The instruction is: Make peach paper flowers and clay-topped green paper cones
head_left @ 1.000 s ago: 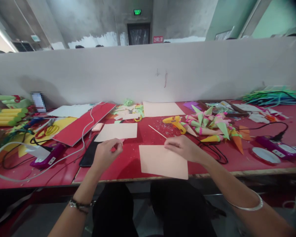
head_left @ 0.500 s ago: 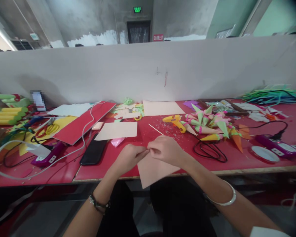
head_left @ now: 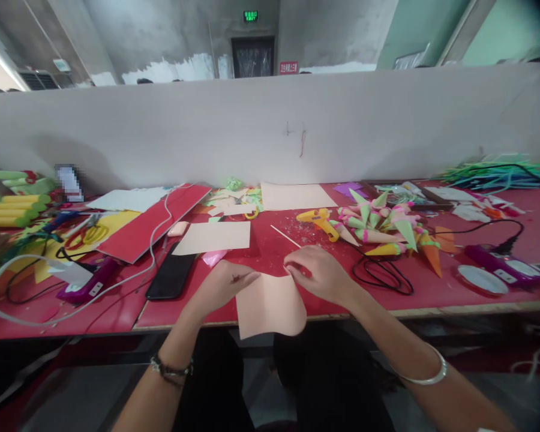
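Sheet, peach-coloured, thin and apparently stiff paper or foam (head_left: 267, 309), is held at the front edge of the red-topped table (head_left: 117, 324), between both hands; its lower margin reaches past the edge, above the lap.

Grip: left hand (head_left: 227, 281) appears to pinch the upper margin between thumb and fingers, towards the left. Right hand (head_left: 319, 273) has its fingertips drawn together at the upper right corner, apparently pinching it; exact contact is hidden behind the fingers.

Risks (judgement):
1. Crease. Right side bows into a loose bulge; uneven finger pressure could turn that curve into a hard fold.
2. Skew. If one hand pulls nearer the body than the other, the curve would run crooked.
3. Slip. Only the upper margin seems held; a weak pinch would let the sheet spring open.
4. Snag. Overhanging lower margin could catch or bend on the table edge.
5. Contact. Slim pale wooden-looking stick (head_left: 284, 235) lies just beyond the right fingers; a wide sweep could knock it.

Orientation: upper margin faces the pale upright partition (head_left: 234, 138), lower margin faces the wearer. Left lower corner is square and points towards the lap; right lower part is rounded by the bend. Long axis: probably left to right, uncertain, since the curl and the left hand conceal part of the outline.
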Available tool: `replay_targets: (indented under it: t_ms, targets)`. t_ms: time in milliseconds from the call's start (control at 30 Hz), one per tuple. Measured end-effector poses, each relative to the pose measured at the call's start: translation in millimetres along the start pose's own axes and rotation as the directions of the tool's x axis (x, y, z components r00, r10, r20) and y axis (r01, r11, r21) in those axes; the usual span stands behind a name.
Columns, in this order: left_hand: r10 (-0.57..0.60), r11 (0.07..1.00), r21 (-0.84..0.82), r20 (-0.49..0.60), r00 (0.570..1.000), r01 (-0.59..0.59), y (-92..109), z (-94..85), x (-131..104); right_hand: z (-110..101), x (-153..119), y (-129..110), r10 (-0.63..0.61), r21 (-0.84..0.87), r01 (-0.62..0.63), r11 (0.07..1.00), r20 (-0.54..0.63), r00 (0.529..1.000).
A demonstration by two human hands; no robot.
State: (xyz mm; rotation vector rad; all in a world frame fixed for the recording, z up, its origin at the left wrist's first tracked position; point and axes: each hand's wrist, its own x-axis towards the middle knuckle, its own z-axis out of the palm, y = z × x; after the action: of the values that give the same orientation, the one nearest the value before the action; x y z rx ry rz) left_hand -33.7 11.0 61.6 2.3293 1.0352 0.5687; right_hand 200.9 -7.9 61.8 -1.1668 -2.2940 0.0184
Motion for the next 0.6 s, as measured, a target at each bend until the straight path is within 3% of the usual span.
replay_targets:
  t_ms: [200,333,433,533,600]
  targets:
    - [0.002,0.992,0.127,-0.003,1.0,-0.002,7.2,-0.4,2.3,-3.2,5.3,-7.1,0.027,0.165,-0.022,0.986,-0.029,0.999]
    - [0.026,0.99,0.141,-0.022,0.999,-0.022,11.0,-3.0,1.3,0.0,7.4,-10.3,0.021,0.112,-0.039,0.993,0.161,0.987]
    - [-0.006,0.995,0.095,-0.037,0.999,0.009,5.3,-13.0,-3.7,-0.7,6.7,-7.7,0.05,0.172,-0.091,0.981,0.231,0.972]
    - [-0.125,0.992,-0.028,-0.18,0.976,0.122,-7.4,-22.3,-9.9,-2.8,3.6,1.8,0.075,0.308,-0.135,0.942,0.198,0.977]
    - [-0.22,0.973,-0.143,-0.345,0.912,0.18,-14.9,-20.9,-12.1,-1.0,1.9,9.2,0.157,0.405,-0.203,0.891,0.143,0.977]
